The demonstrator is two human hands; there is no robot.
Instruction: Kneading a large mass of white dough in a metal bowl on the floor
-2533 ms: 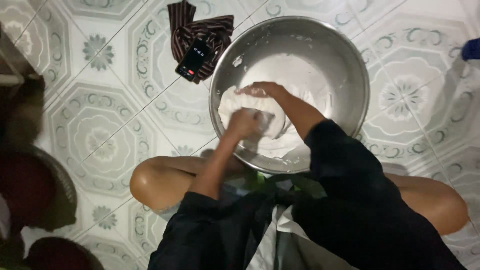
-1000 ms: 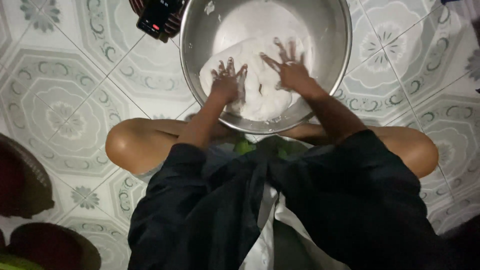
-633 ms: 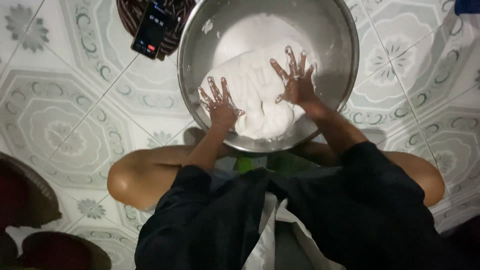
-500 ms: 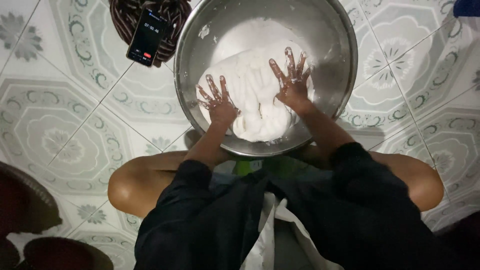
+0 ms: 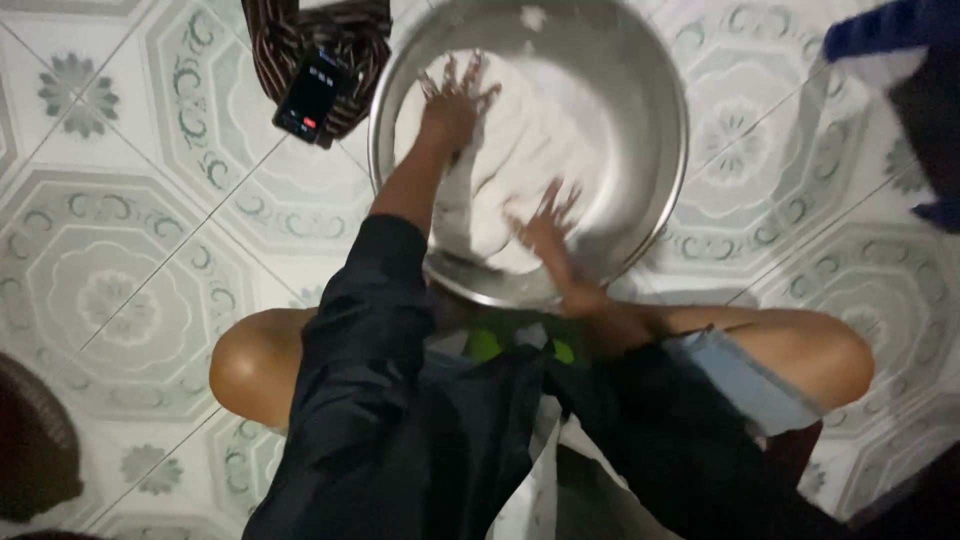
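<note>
Down inside the metal basin [image 5: 640, 200] on the tiled floor [image 5: 140, 300]: left arm stretched far forward, left hand [image 5: 450, 105] spread wide, fingers splayed, pressing the far side of the white dough [image 5: 520, 160]. Right hand [image 5: 545, 235] nearer, blurred, fingers apart, flat on the dough's near edge. Phone [image 5: 310, 97] just beside the basin.

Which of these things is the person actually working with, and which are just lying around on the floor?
In use:
metal bowl
white dough
left hand
right hand

Lying about:
phone
striped cloth
blue and white cloth
dark basket
</note>
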